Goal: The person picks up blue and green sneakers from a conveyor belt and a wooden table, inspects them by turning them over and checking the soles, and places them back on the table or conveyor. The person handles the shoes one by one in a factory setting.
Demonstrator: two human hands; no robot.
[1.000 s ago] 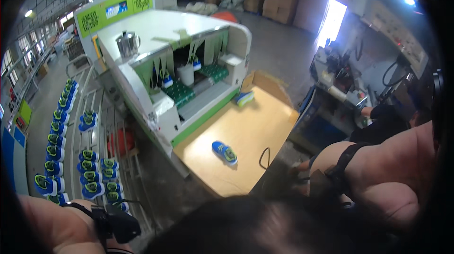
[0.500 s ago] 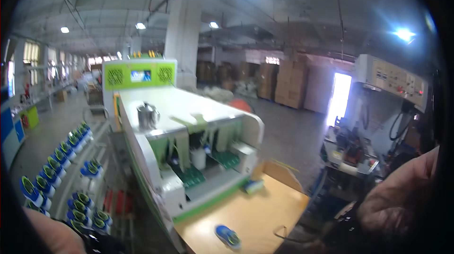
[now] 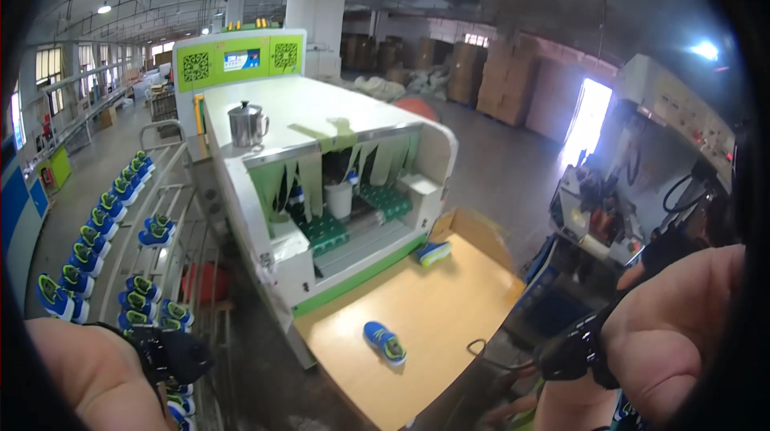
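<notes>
My left arm [image 3: 88,367] comes in at the lower left with a black band and device [image 3: 172,355] at the wrist; its fingers are hidden. My right arm [image 3: 666,335] enters at the lower right, wearing a similar black device [image 3: 569,351]. Skin shows below that device, beside a small blue-green patch I cannot make out, and the right fingers are not clear. Between the arms, a blue and lime sneaker [image 3: 385,343] lies on a tan tabletop [image 3: 433,327]. A second blue sneaker [image 3: 433,253] rests near the machine's opening. Neither arm touches these two sneakers.
A white and green tunnel machine [image 3: 321,118] with hanging strips stands ahead, a metal pitcher [image 3: 248,124] on top. On the left, a rack [image 3: 172,158] stands by rows of blue sneakers [image 3: 100,222]. Equipment with a control panel [image 3: 690,118] is at right; cardboard boxes [image 3: 513,82] stand behind.
The view has tilted downward and sharpened. Both my arms show more, with the wrist devices further into the picture. The two sneakers keep their places on the tabletop.
</notes>
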